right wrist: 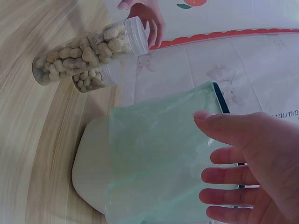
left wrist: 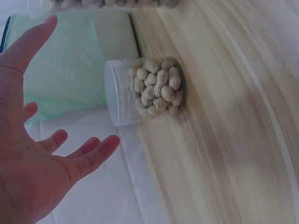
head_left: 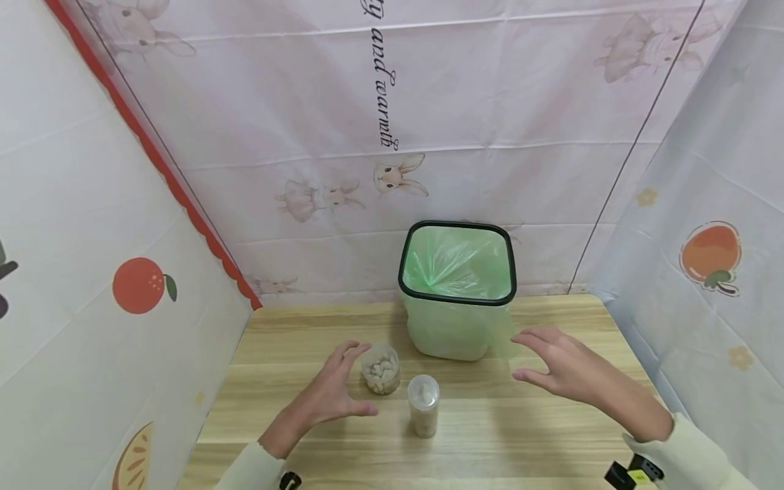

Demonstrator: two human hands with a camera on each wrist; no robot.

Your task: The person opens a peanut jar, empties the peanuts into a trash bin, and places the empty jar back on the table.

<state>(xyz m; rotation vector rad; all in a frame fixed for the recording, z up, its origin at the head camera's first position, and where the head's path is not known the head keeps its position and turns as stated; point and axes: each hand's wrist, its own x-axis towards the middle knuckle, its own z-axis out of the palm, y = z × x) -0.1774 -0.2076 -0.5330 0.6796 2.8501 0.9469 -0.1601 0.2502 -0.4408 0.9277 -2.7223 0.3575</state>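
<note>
My left hand [head_left: 333, 391] hovers just left of a short, wide clear jar [head_left: 381, 371], fingers spread and holding nothing. Unshelled peanuts fill this jar, and the left wrist view shows its translucent lid [left wrist: 117, 92] on. A taller, narrow jar [right wrist: 84, 53] of peanuts stands upright to the right of the short one, lidded too. My right hand [head_left: 566, 364] is in the air beside the bin's right side, its thumb apart from loosely extended fingers, grasping nothing. The pale bin [head_left: 450, 333] has a black rim [head_left: 456, 299] and a green plastic bag [right wrist: 163, 154] lining it and hanging over its outside.
A light wood-grain table [head_left: 490, 449] carries the jars and bin. Behind it hangs a pinkish cloth [head_left: 294, 258] printed with rabbits; white cloths with fruit prints close off the left [head_left: 79, 340] and right [head_left: 686, 327] sides. The bin stands near the table's back edge.
</note>
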